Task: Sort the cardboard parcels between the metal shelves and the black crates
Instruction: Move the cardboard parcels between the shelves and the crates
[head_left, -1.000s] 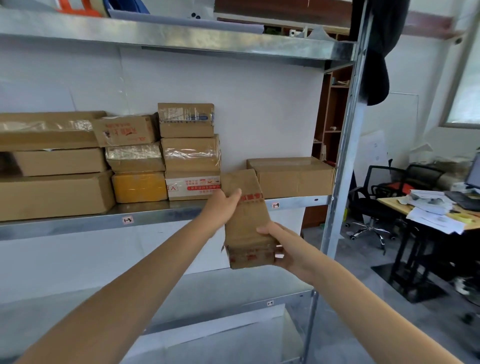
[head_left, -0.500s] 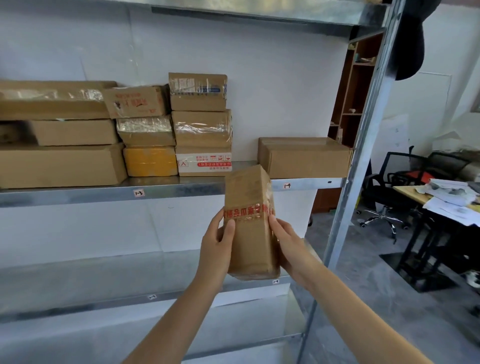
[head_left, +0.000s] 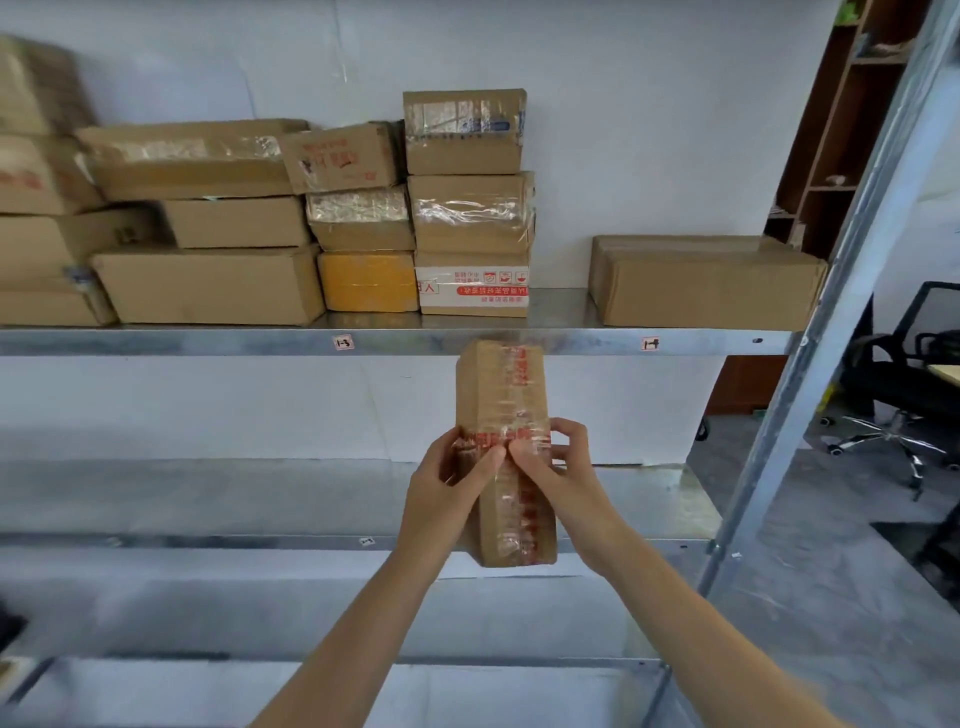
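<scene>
While both forearms reach up from the bottom of the view, the left hand (head_left: 452, 483) and the right hand (head_left: 556, 478) clasp a narrow cardboard parcel (head_left: 501, 395) between them, upright in the air in front of the metal shelves. The left hand's fingers curl round its left edge and the right hand wraps its right edge. The two thumbs meet on the front face at a band of red-printed tape across the parcel's middle. Nothing but the hands carries it.

Behind its lower end runs the lower shelf (head_left: 208, 499), and its top end reaches up to the front lip of the upper shelf (head_left: 208, 340), between two small tags stuck on that lip.

On the upper shelf, just above and left of the parcel, three boxes stand stacked, the lowest a white-labelled box (head_left: 471, 286). A yellow package (head_left: 368, 281) sits just beside it on the left under two more boxes, and further brown boxes are piled beyond. To the right, across a stretch of bare metal, lies a wide brown box (head_left: 706, 283).

Past the grey upright post (head_left: 810, 332) stand a black office chair (head_left: 904, 374) and a wooden bookcase (head_left: 841, 119).
</scene>
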